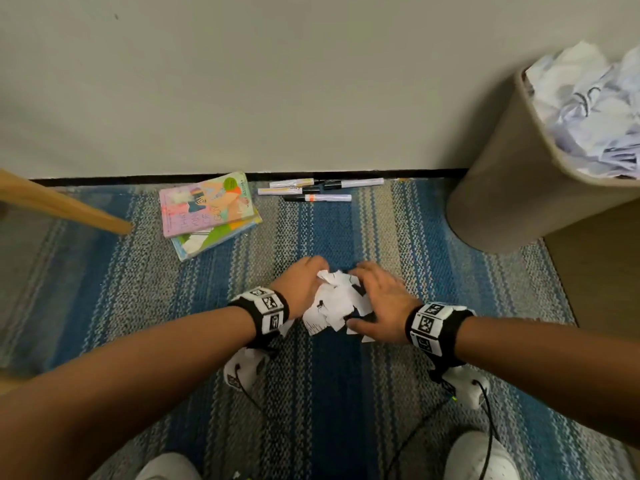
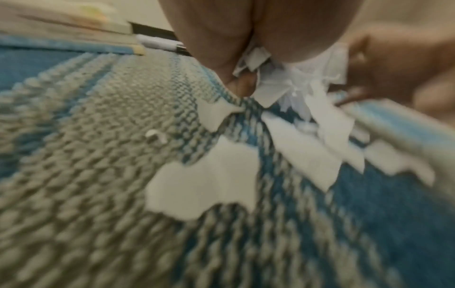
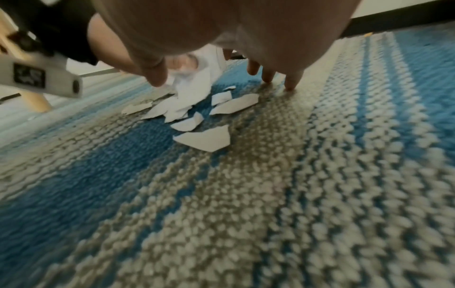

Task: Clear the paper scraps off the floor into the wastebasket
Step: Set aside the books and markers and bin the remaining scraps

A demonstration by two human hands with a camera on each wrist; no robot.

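On blue-grey striped rug (image 1: 346, 393) — paper scraps (image 1: 334, 303), wastebasket (image 1: 502, 174) by wall (image 1: 277, 81)

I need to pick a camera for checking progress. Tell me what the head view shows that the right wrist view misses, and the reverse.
Only the head view shows the wastebasket, already heaped with crumpled paper, plus the books and markers near the wall, and both hands, the left hand and right hand, gathering the pile.

Only the right wrist view shows single loose scraps lying flat on the rug outside the pile, and the right fingertips touching down on the rug.

Both show the paper scraps, the striped rug and a wooden furniture leg.
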